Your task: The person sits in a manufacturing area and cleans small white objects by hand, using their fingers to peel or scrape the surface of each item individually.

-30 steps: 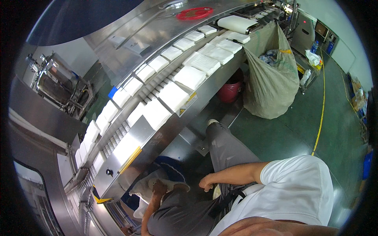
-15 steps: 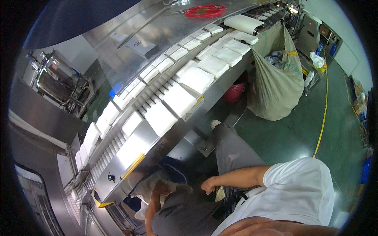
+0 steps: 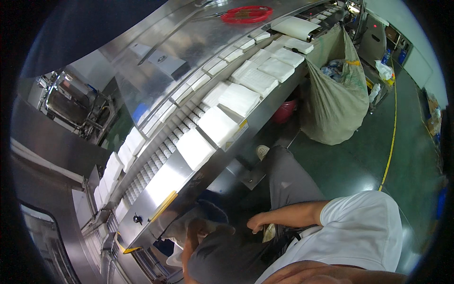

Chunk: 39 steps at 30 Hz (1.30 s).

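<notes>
My right hand (image 3: 257, 222) hangs over my lap with its fingers curled. A small pale object (image 3: 269, 232) shows just beside it; whether the hand touches it, I cannot tell. My left hand (image 3: 197, 227) is at my grey-trousered left knee (image 3: 213, 258), below the conveyor's edge; shade hides its fingers. Both hands are apart from the white folded stacks on the conveyor. The nearest white stack (image 3: 195, 148) lies on the conveyor's steel edge, with another white stack (image 3: 217, 126) beyond it. More stacks run along the far lane (image 3: 134, 140).
White rollers (image 3: 163, 152) run between the rows. A beige sack (image 3: 333, 109) with waste inside hangs at the conveyor's far right end, near a red bucket (image 3: 284, 111). A red coil (image 3: 247, 14) lies on the steel top. A steel tank (image 3: 71, 97) stands at left.
A white stack on the rollers has travelled toward the lower left, leaving bare rollers where it was. The view has shifted slightly. My hands keep nearly the same pose.
</notes>
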Available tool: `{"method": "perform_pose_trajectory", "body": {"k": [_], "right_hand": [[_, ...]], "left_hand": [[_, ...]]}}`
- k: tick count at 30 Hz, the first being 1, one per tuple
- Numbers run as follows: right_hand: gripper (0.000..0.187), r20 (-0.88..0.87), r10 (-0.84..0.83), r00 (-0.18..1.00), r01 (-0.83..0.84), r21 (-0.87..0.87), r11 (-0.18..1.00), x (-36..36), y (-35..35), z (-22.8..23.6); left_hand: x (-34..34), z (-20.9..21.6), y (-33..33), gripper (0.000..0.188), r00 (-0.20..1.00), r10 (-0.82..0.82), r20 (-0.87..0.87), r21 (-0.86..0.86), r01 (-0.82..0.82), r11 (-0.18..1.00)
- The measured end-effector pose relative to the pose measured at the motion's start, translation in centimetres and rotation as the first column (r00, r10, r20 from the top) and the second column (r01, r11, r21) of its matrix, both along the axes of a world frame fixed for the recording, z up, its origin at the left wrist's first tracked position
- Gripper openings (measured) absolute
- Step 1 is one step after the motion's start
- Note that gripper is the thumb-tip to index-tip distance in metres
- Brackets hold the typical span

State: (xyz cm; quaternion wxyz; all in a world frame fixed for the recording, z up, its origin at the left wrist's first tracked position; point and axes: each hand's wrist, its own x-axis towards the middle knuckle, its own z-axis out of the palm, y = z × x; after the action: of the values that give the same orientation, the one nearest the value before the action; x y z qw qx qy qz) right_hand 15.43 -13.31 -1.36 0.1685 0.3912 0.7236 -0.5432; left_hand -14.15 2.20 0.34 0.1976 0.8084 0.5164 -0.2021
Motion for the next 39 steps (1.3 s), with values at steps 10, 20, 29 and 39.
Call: {"method": "perform_pose_trajectory", "body": {"k": [10,20,29,39], "right_hand": [[0.029,0.075,0.013,0.997,-0.016,0.034,0.999,-0.7,-0.6,-3.5],[0.027,0.024,-0.003,1.000,0.001,0.072,0.997,-1.3,-0.4,-3.6],[0.053,-0.272,-0.412,0.869,0.484,0.301,0.822,-1.3,0.3,-1.4],[0.086,-0.604,-0.395,0.692,0.722,0.573,0.388,-0.5,0.8,7.4]], "left_hand": [[-0.3,1.5,-1.4,0.046,0.999,-0.029,-0.024,0.006,0.030,1.000],[-0.5,3.3,-1.8,0.045,0.995,-0.071,-0.074,0.010,0.072,0.997],[1.4,5.5,-0.4,0.045,0.940,-0.317,-0.124,0.023,0.322,0.946],[13.8,15.5,-1.7,0.054,0.606,-0.794,0.055,-0.149,0.791,0.593]]}}
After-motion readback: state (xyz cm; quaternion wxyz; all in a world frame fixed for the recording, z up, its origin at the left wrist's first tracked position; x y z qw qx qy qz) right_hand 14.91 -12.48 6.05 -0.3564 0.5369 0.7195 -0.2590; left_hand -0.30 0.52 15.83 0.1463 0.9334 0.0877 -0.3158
